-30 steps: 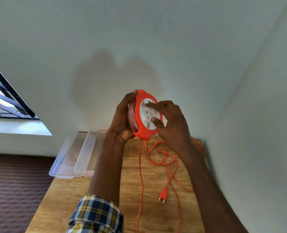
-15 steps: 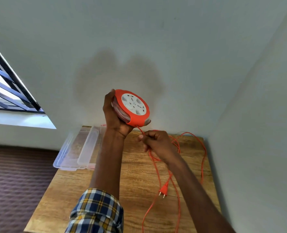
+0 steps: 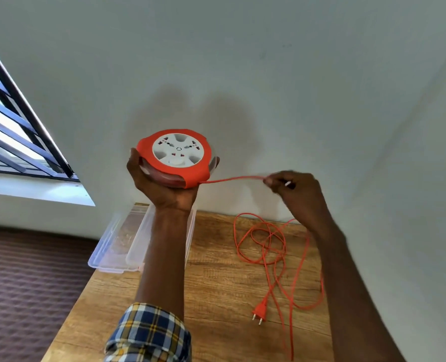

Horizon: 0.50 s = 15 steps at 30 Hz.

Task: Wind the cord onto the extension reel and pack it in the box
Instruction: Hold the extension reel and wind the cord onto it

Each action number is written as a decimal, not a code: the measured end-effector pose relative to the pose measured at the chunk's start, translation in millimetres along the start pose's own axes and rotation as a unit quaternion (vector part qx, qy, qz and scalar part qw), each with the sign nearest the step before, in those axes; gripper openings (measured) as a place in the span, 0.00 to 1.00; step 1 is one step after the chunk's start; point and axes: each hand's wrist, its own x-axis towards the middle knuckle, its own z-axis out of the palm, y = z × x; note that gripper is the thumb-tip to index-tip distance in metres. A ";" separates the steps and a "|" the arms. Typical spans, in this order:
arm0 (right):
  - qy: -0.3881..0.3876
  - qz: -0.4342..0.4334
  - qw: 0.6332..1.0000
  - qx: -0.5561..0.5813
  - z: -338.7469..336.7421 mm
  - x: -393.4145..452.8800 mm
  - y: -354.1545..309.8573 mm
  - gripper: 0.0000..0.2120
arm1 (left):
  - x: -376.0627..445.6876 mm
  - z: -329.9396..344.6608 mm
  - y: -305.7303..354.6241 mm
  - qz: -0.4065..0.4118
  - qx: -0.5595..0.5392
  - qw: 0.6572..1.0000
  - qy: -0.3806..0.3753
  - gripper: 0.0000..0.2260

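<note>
1. Since half a second ago, my right hand (image 3: 293, 190) has swung from below the reel out to its right, drawing the cord (image 3: 232, 179) into a taut, nearly level line. My left hand (image 3: 161, 184) has tipped the extension reel (image 3: 176, 158) so its white socket face now points more toward me.

2. I am gripping the reel from underneath with my left hand, thumb on the left rim and fingertips showing at the right edge. I judge this cradle leaves the white centre free to turn and keeps the cord outlet facing my other hand.

3. My right hand pinches the cord between thumb and fingers, just after it leaves the reel's lower right edge. I hold it stretched, probably to clear slack or kinks before winding.

4. My left forearm rises straight up from a plaid sleeve (image 3: 151, 333). My right arm reaches up and inward from the lower right, wrist bent.

5. Most of the cord lies in loose loops on the wooden table (image 3: 216, 283), with its plug (image 3: 259, 310) resting flat nearby.

6. The clear plastic box (image 3: 135, 239) sits open at the table's far left corner, behind my left forearm. Winding has barely begun.
</note>
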 end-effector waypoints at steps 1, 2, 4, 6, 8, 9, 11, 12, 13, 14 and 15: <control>-0.068 0.009 0.995 -0.068 -1.1 -1.4 2.9 0.05 | -0.1 -1.5 0.8 -0.008 0.002 1.000 -0.008 0.38; -0.103 0.015 0.988 -0.113 -0.6 -4.9 5.4 0.07 | 0.3 -3.6 0.2 -0.016 0.009 1.000 -0.017 0.39; -0.059 0.006 0.993 -0.098 4.8 -11.8 5.6 0.11 | 0.3 -7.4 -2.9 -0.029 0.032 0.999 -0.022 0.38; 0.016 -0.036 0.999 -0.027 12.6 -14.7 -7.6 0.10 | 0.5 -6.6 -6.9 -0.046 0.058 0.996 -0.045 0.35; 0.036 -0.087 0.995 0.035 21.0 -10.5 -25.4 0.11 | 1.2 -3.6 -9.8 -0.071 0.091 0.992 -0.047 0.34; 0.029 -0.113 0.992 0.047 24.0 -6.0 -33.7 0.14 | 3.3 -1.2 -11.3 -0.082 0.105 0.990 -0.038 0.33; -0.014 -0.175 0.984 0.007 29.8 4.3 -45.6 0.19 | 6.8 3.0 -14.1 -0.101 0.133 0.986 -0.029 0.30; -0.046 -0.207 0.976 -0.042 30.9 10.6 -48.1 0.21 | 7.7 5.5 -16.1 -0.113 0.146 0.982 -0.035 0.29; -0.083 -0.232 0.964 -0.099 31.3 17.7 -47.6 0.24 | 6.5 9.4 -17.1 -0.126 0.159 0.978 -0.043 0.28; -0.120 -0.246 0.950 -0.150 30.7 24.1 -46.1 0.26 | 5.6 11.7 -17.6 -0.142 0.166 0.975 -0.048 0.27; -0.155 -0.247 0.938 -0.185 29.1 29.3 -43.7 0.28 | 5.6 11.8 -18.4 -0.161 0.165 0.972 -0.049 0.27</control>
